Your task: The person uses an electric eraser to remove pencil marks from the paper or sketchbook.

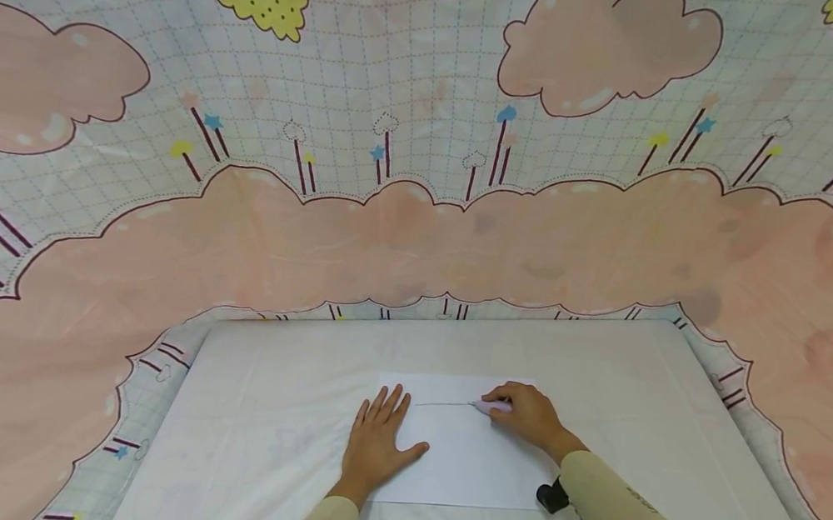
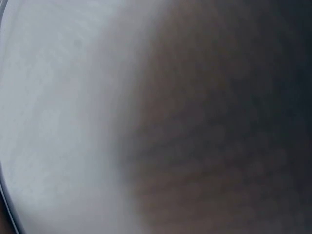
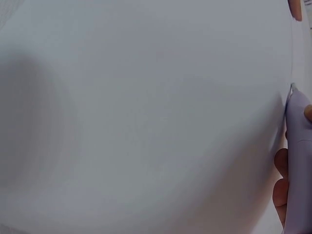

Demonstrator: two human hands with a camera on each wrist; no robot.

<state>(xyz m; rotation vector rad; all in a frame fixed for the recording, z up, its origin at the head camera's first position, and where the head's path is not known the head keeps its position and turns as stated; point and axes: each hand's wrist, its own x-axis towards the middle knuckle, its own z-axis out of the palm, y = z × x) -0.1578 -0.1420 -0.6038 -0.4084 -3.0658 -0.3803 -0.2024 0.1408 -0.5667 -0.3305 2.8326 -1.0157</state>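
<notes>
A white sheet of paper (image 1: 468, 466) lies on the white-covered table. My left hand (image 1: 374, 447) rests flat on its left side, fingers spread and thumb pointing right. With curled fingers my right hand (image 1: 533, 415) holds a lavender pen-shaped tool (image 3: 300, 161) near the sheet's upper right. Its narrow pale tip points left and sits at the right end of a thin line (image 1: 442, 405) running across the paper towards my left hand. Fingertips (image 3: 280, 192) show beside the tool's thick body in the right wrist view. The left wrist view is mostly blurred and dark.
The table (image 1: 259, 412) has a plain white cover, its far edge (image 1: 448, 322) beyond the paper. Behind and around it hangs patterned cloth (image 1: 418, 243) with peach clouds and a grid. A black wrist device (image 1: 553, 496) sits by my right sleeve.
</notes>
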